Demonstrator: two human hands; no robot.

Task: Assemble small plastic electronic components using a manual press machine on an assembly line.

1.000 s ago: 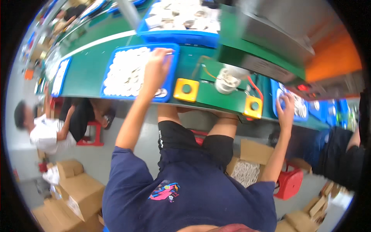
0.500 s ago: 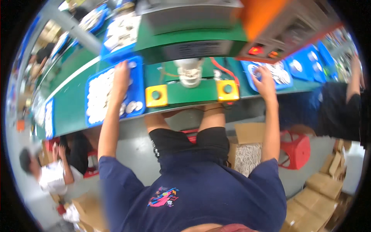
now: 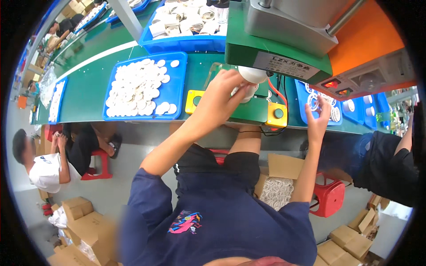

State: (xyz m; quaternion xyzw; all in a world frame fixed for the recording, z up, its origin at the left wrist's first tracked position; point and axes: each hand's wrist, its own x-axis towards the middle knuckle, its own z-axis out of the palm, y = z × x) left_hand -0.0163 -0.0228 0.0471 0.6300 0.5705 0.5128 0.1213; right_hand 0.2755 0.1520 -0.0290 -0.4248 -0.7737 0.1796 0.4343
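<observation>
My left hand (image 3: 220, 98) reaches over the middle of the bench to the press. Its thumb and fingers pinch together beside the white round fixture (image 3: 246, 96), just below the press's white head (image 3: 253, 74). What the fingertips hold is mostly hidden by the hand. Over the blue tray at the right, my right hand (image 3: 317, 120) has its thumb and fingers around a white ring (image 3: 313, 102). More white rings (image 3: 333, 113) lie in that tray. Two yellow button boxes with dark buttons flank the fixture: the left box (image 3: 194, 101) is partly behind my left forearm, the right box (image 3: 277, 115) shows fully.
White discs are heaped in a blue tray (image 3: 179, 88) at the left. Behind it stands a blue bin (image 3: 186, 43) of white parts. An orange control box (image 3: 368, 48) overhangs the right side. An open carton of rings (image 3: 284, 166) is beside my legs. People sit on both sides.
My left hand has left the disc tray and moved right to the press fixture. My right hand stays at the ring tray. The view has shifted.
</observation>
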